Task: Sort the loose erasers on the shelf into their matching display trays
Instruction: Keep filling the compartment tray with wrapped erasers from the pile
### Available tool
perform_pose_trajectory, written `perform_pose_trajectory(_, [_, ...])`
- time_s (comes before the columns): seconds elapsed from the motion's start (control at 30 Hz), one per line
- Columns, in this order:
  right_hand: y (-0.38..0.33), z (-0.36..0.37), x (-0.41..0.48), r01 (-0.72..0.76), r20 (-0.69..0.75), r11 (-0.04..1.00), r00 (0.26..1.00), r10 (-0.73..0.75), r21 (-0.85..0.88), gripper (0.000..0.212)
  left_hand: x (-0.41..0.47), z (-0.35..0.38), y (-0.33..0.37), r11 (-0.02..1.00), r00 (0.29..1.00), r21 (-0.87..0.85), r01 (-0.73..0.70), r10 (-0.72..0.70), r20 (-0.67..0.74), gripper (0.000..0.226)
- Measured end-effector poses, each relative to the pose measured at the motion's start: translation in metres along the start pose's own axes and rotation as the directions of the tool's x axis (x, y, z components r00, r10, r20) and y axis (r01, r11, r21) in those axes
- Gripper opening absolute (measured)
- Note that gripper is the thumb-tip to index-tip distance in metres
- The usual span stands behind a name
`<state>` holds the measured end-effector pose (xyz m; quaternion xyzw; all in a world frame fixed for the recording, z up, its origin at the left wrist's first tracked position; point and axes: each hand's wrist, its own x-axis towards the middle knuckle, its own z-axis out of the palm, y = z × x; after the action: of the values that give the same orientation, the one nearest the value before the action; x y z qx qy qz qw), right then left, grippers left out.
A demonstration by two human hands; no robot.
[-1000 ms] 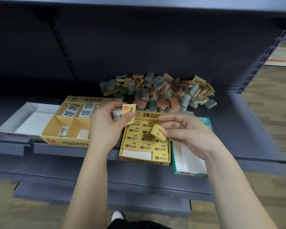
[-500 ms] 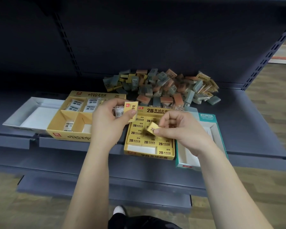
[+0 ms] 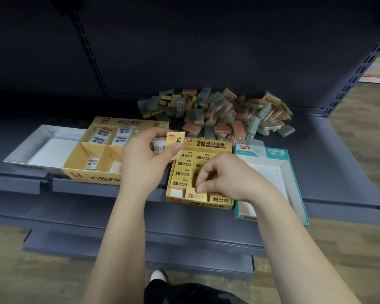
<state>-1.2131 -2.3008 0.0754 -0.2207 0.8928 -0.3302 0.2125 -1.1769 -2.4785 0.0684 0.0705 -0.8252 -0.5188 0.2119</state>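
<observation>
Step in hand, as judged: seating a 2B eraser (image 3: 194, 195) in the near row of the 2B tray (image 3: 208, 144). The right hand (image 3: 224, 178) is curled over it, thumb and forefinger tips pinched together on its top edge. It is judged nearly home: a flat press is called for, then release.

The left hand (image 3: 145, 159) is held over the gap between the compartment tray (image 3: 127, 122) and the 2B tray. Two pieces are clamped in it: a yellow eraser (image 3: 176, 143) between thumb and fingers, and a wrapped eraser (image 3: 159, 147) behind it. Next, the wrapped one is probably owed to the compartment tray, left. The yellow one's print is partly hidden, so its tray should be confirmed first.

Counts:
- Trays: 4, left to right: white tray (image 3: 44, 128), compartment tray, 2B tray, teal tray (image 3: 294, 172).
- Compartment tray: 5 wrapped erasers seen, 4 far-left and 1 near-left.
- 2B tray: 8 labels seen, with more possibly hidden under the right hand. 1 white slot shows at the near-left corner.
- White and teal trays: only white floor is seen.
- In hands: 3.
- Pile (image 3: 217, 113), far on the shelf (image 3: 338, 167): too jumbled to be counted. Orange, grey-green and yellow kinds are seen.
</observation>
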Motion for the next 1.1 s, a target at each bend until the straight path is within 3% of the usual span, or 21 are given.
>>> perform_pose_trajectory(0.27, [0.001, 0.002, 0.002, 0.100, 0.101, 0.988, 0.991, -0.089, -0.117, 0.019, 0.001, 0.001, 0.001, 0.999, 1.000, -0.022, 0.023, -0.023, -0.001, 0.023])
perform_pose_trajectory(0.63, [0.002, 0.002, 0.005, 0.112, 0.113, 0.987, 0.989, -0.099, -0.116, 0.018, 0.000, 0.004, 0.004, 1.000, 1.000, -0.027, -0.011, 0.011, 0.000, 0.029])
perform_pose_trajectory(1.1, [0.001, 0.003, 0.003, 0.184, 0.153, 0.960, 0.976, -0.154, -0.212, 0.037, 0.000, 0.013, 0.008, 1.000, 1.000, -0.013, 0.006, -0.006, 0.006, 0.026])
